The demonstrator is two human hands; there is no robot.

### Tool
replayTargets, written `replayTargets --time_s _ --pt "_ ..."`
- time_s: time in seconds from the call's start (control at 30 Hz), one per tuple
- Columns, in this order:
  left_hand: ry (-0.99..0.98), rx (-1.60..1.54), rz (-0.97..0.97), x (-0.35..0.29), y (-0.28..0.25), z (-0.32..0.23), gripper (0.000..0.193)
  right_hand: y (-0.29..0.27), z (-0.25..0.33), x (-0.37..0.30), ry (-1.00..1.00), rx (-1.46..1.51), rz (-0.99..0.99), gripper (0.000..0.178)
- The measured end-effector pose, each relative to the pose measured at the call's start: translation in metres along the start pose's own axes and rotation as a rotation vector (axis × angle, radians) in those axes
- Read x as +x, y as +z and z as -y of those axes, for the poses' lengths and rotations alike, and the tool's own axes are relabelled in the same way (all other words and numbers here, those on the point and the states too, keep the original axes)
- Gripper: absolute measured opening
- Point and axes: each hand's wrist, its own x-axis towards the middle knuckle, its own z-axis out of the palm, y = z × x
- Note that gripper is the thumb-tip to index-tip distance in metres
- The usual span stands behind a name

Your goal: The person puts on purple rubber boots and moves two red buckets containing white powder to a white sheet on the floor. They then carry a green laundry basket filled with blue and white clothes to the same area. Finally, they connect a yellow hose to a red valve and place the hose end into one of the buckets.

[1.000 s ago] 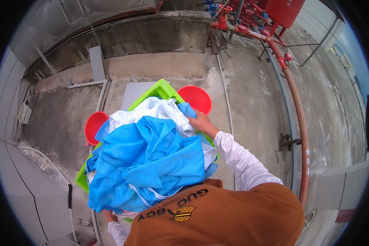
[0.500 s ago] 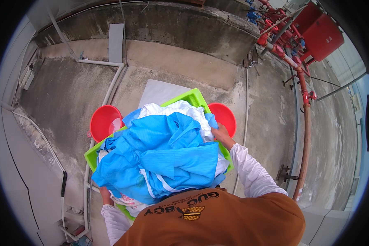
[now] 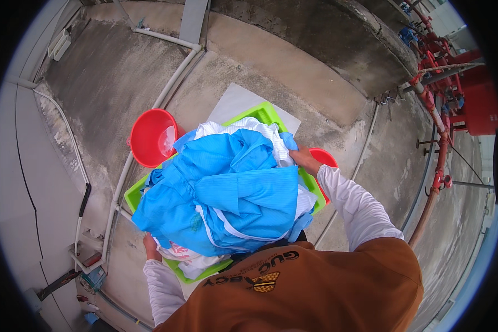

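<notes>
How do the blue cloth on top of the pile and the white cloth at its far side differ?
Colour: the blue cloth is bright blue; the white cloth is white.
Position: the blue cloth lies on top, partly covering the white cloth.
Visible area: the blue cloth shows far more than the white cloth.
Shared: both lie crumpled in the green basket.

A loose brown top (image 3: 337, 282) is worn, its front marked with dark lettering (image 3: 283, 258) in larger and finer sizes and with a yellow emblem (image 3: 266, 282) crossed by a dark pattern. Both forearms are covered by thin white sleeves, the right sleeve (image 3: 357, 207) much creased, the left sleeve (image 3: 163, 290) seen only in part. Whether these belong to a shirt beneath or are separate oversleeves cannot quite be made out. The left hand (image 3: 151, 247) and right hand (image 3: 306, 160) are left ungloved.
</notes>
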Motion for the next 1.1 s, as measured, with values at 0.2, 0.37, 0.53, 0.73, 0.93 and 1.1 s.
replayTargets --time_s 0.2,0.37,0.53,0.73,0.93,1.1 --pt "-0.206 -0.245 -0.016 -0.012 0.092 0.002 0.055 -0.033 0.044 0.107 -0.003 -0.142 0.055 0.037" --pt "-0.226 -0.427 0.043 -0.022 0.174 0.001 0.044 -0.069 0.079 0.178 -0.164 -0.109 0.039 0.035" --pt "-0.244 -0.602 -0.012 -0.041 0.224 0.001 0.03 -0.072 0.136 0.229 -0.19 -0.244 0.014 0.046" --pt "-0.329 -0.539 -0.066 -0.042 0.269 -0.016 0.031 -0.067 0.121 0.306 -0.273 -0.199 0.04 0.044" --pt "-0.136 -0.529 -0.142 -0.047 0.273 0.002 0.02 -0.051 0.12 0.312 -0.343 -0.342 -0.259 0.048" --pt "-0.305 -0.459 -0.036 -0.034 0.26 0.031 0.022 -0.071 0.141 0.291 -0.358 -0.074 -0.223 0.054"
